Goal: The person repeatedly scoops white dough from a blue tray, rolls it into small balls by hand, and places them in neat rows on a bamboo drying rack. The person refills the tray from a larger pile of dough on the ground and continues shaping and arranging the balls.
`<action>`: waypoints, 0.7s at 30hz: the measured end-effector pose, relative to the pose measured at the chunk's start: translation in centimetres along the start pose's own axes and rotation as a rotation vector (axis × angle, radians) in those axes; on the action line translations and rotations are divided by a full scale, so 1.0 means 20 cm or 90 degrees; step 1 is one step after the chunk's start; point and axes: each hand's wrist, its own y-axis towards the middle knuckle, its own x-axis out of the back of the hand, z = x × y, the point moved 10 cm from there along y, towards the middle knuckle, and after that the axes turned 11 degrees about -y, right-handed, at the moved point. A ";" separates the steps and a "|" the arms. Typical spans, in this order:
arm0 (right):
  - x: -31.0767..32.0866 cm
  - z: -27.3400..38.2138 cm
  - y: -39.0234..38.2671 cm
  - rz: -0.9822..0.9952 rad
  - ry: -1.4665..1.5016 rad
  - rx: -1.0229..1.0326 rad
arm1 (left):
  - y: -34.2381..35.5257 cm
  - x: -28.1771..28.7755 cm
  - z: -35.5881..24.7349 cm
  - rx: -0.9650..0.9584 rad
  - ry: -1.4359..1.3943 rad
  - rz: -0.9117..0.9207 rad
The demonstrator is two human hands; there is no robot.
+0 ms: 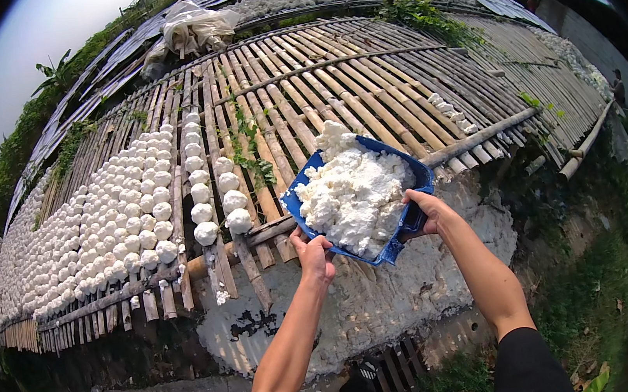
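The left hand (314,259) and right hand (430,213) clasp the blue container (422,174) by opposite sides at the near edge of the bamboo rack (483,135) — a sensible hold, its walls probably stiff, the heaped white mass (361,194) likely weighty, soft and crumbly.

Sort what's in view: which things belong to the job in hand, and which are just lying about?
Apparently part of the job:
blue container, gripped by left hand and right hand
white crumbly mass inside it
white balls in rows
bamboo rack beneath them

Seemingly incidental:
pale bundled sheeting
leafy vines
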 end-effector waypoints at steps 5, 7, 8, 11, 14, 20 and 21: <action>0.00 0.36 0.10 -0.064 -0.160 0.124 | 0.14 0.00 0.05 -0.028 -0.005 -0.045; 0.03 0.46 0.17 -0.104 -0.202 0.136 | 0.17 -0.03 0.06 -0.002 0.047 -0.069; 0.05 0.54 0.21 -0.133 -0.237 0.165 | 0.19 -0.06 0.05 0.007 0.084 -0.073; 0.10 0.77 0.36 -0.229 -0.353 0.261 | 0.24 -0.21 0.02 0.037 0.162 -0.054; 0.18 0.95 0.51 -0.400 -0.502 0.229 | 0.32 -0.29 0.01 0.098 0.329 0.003; 0.23 1.14 0.72 -0.344 -0.501 0.269 | 0.52 -0.19 -0.40 -0.474 0.940 0.037; 0.23 1.16 0.74 -0.335 -0.508 0.278 | 0.57 -0.15 -0.41 -0.503 0.983 0.058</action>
